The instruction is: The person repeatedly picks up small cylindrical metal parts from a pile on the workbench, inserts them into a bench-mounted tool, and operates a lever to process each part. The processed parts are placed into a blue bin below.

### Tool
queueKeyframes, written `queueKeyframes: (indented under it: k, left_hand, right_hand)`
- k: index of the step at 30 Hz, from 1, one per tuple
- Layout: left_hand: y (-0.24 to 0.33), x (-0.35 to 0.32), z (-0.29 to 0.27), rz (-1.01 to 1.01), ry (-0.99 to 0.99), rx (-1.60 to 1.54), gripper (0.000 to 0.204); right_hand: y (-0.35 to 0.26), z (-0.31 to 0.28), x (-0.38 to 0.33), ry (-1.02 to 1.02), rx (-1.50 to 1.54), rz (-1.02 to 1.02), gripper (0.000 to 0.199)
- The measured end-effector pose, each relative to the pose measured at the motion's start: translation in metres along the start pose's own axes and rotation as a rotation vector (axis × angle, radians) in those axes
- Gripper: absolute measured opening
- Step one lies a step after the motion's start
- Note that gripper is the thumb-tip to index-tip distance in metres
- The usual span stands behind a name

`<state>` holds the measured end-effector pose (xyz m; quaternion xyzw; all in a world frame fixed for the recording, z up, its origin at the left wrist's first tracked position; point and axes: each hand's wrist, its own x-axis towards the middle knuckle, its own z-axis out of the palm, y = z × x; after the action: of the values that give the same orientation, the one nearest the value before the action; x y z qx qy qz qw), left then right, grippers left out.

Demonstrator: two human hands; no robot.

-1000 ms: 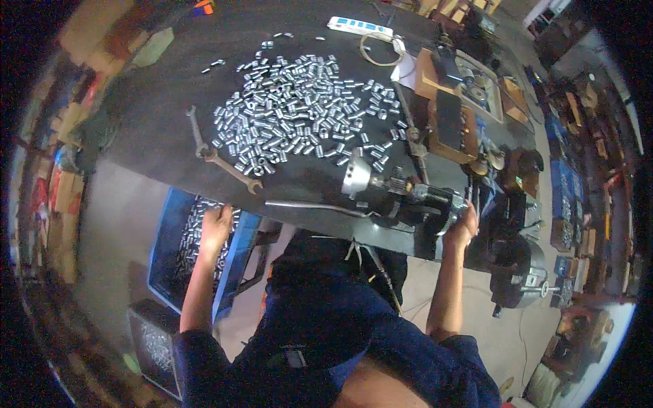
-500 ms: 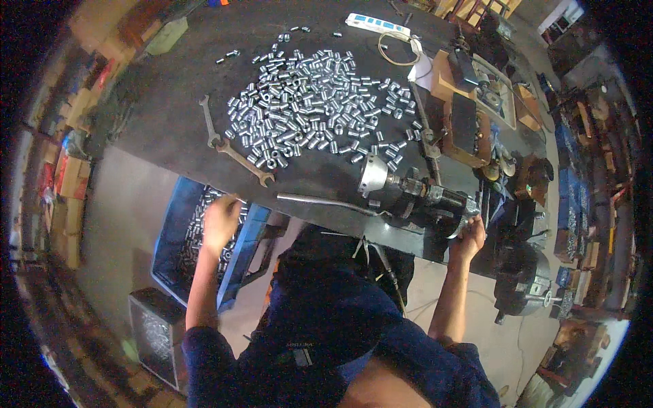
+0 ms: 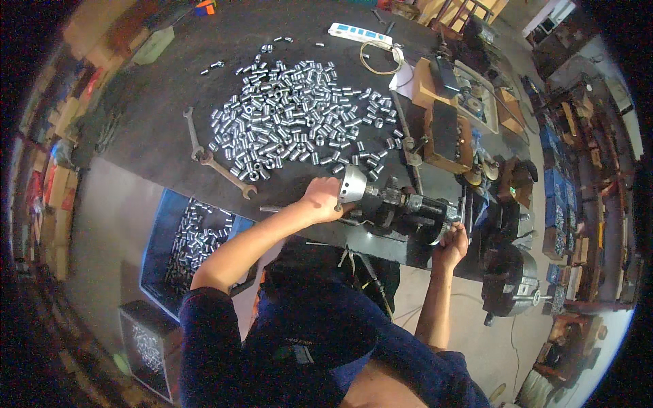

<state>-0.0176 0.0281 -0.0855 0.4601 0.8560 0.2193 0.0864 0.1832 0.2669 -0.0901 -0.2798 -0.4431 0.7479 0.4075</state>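
Resting at the near left end of the bench fixture (image 3: 427,216), the left hand (image 3: 322,198) has its fingers curled up against the face of the silver chuck (image 3: 353,185); whether they are clamped on a small part there cannot be told, since the hand's own back covers the fingertips. At the fixture's opposite, right end, the right hand (image 3: 451,246) sits with bent fingers close together at the end piece, though I cannot tell if they are closed on a handle or only touching. The fixture itself lies along the near edge of the dark bench (image 3: 146,146), and it looks heavy and rigid, metal throughout, likely to stay put under a light push. The chuck's smooth, tapered side offers little bite, so its rim seems the surer hold. The short metal sleeves (image 3: 292,115), heaped beyond the fixture and to its left, look hard, light and unlikely to break; their shiny round walls could slip or roll, so a pinch across the barrel with thumb and forefinger should suit them best. More sleeves lie in the blue bin (image 3: 154,238), well to the fixture's left and below bench level, loose enough to be picked from the top.
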Motion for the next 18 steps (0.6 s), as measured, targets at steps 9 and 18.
queueKeyframes:
  k: [9, 18]
  left_hand:
    - [-0.006, -0.019, -0.022, 0.032, 0.131, 0.006, 0.016]
    - [0.011, -0.034, -0.096, 0.009, 0.263, -1.385, 0.017]
  right_hand:
    - [0.001, 0.000, 0.002, 0.085, -0.027, 0.061, 0.018]
    - [0.004, -0.012, 0.006, 0.025, -0.016, 0.071, 0.016]
